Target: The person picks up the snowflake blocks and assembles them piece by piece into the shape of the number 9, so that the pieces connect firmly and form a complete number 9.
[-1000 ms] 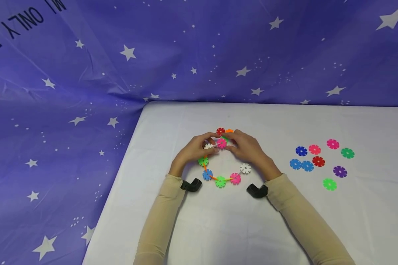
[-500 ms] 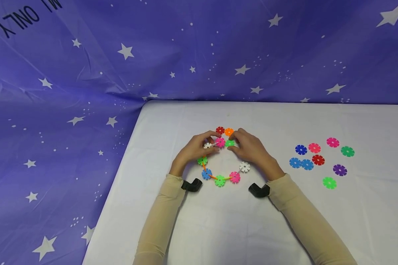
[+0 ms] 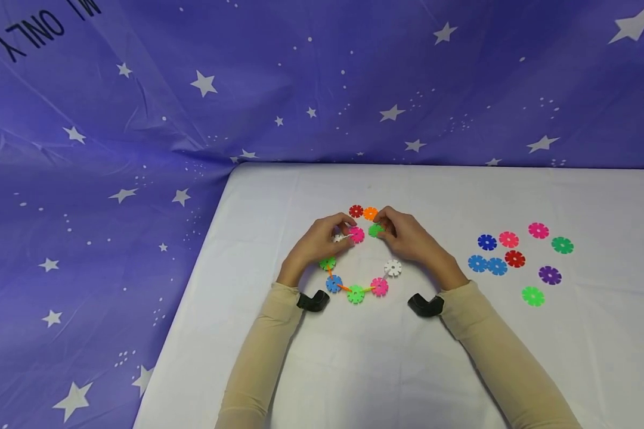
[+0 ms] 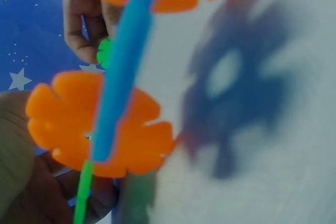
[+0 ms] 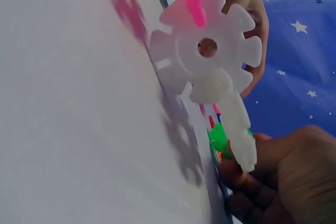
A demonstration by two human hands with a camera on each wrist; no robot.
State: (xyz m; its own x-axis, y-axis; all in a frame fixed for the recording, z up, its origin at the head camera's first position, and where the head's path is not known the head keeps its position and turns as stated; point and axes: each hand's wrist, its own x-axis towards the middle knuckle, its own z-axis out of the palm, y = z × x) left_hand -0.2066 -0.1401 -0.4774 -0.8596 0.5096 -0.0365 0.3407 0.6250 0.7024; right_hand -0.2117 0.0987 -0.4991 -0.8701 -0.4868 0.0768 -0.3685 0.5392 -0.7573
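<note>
My left hand (image 3: 316,241) holds the upper end of a curved chain of slotted interlocking plastic discs, its fingers at a pink disc (image 3: 357,235) and a partly covered white one. Thumb and fingers of my right hand (image 3: 410,238) pinch a loose green disc (image 3: 375,230), a small gap away from the pink one. From the left hand the chain curves down through a blue disc (image 3: 334,283) and on to a white disc (image 3: 393,268) at its free end. An orange disc (image 4: 63,124) of the chain looms close in the left wrist view.
Just beyond the hands lie a red disc (image 3: 356,211) and an orange disc (image 3: 370,213). Several loose discs, among them a purple one (image 3: 550,275), are scattered on the white tablecloth (image 3: 612,357) at the right. A purple starry cloth (image 3: 322,77) hangs behind the table.
The right hand has drawn slightly right with the green disc, which was behind the pink disc and now shows apart from it. The left hand keeps its hold, almost still.
</note>
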